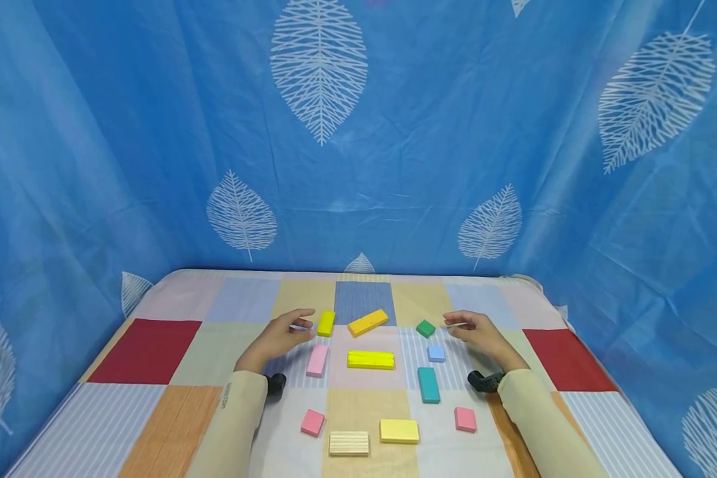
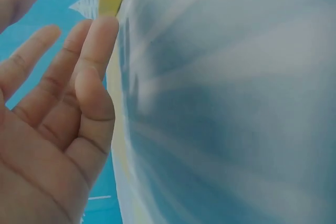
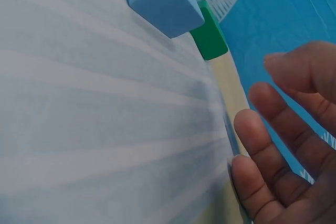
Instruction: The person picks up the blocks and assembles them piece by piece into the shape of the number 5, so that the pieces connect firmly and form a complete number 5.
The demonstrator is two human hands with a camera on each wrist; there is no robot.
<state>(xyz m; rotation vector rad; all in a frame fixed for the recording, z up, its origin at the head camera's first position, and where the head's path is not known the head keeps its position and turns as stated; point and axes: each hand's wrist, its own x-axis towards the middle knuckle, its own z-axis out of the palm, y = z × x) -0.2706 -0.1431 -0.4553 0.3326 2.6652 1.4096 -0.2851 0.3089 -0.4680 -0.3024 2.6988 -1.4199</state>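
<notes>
Left hand and right hand, empty with fingers loosely parted, stood near a yellow oblong wooden-looking block and a green squarish block on the patchwork-covered tabletop (reaching, apparently), the next move likely needing a pinch.

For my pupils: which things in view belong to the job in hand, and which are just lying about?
Probably the job, by nearness:
- Left grip: short yellow block, long pink block
- Right grip: green block, blue block

Apparently just lying about:
- orange-yellow block
- bright-yellow piece
- teal block
- left small pink block
- right small pink block
- pale-yellow block
- striped wooden block
</notes>
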